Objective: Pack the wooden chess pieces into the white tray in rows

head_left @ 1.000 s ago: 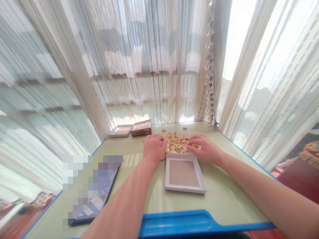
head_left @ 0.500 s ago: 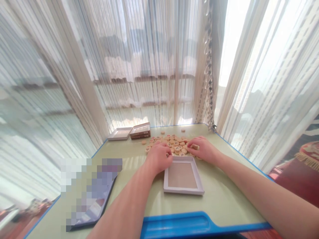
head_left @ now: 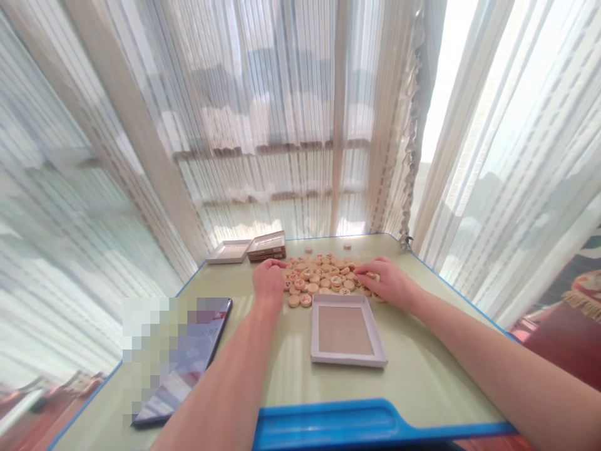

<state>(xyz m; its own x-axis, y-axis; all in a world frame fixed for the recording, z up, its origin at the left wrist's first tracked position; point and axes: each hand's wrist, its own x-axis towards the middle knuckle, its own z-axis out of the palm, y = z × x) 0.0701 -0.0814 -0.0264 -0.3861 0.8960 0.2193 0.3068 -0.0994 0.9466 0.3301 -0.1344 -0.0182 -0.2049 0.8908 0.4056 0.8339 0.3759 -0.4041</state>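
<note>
Round wooden xiangqi pieces point(head_left: 313, 279) lie heaped in the middle of the table, several showing red or black characters. My left hand point(head_left: 268, 283) is at the heap's left edge, fingers curled in; what they grip, if anything, is hidden. At the right edge, my right hand point(head_left: 387, 280) has its thumb and fingers closed around a pale wooden piece, with other pieces under and beside the fingertips. Between my forearms, just in front of the heap, a shallow white box tray point(head_left: 375, 332) with a brown bottom lies flat.
At the back left, a stack of brown-sided boxes point(head_left: 267, 248) stands beside another shallow white tray point(head_left: 229, 252). A tablet-like device point(head_left: 206, 351) lies left of my left forearm. A blue trough point(head_left: 328, 423) edges the table's front. Two loose pieces lie behind the heap.
My left hand has moved left from the near side of the heap to its left edge, uncovering pieces there. My right hand stays at the right edge. The view has shifted slightly.
</note>
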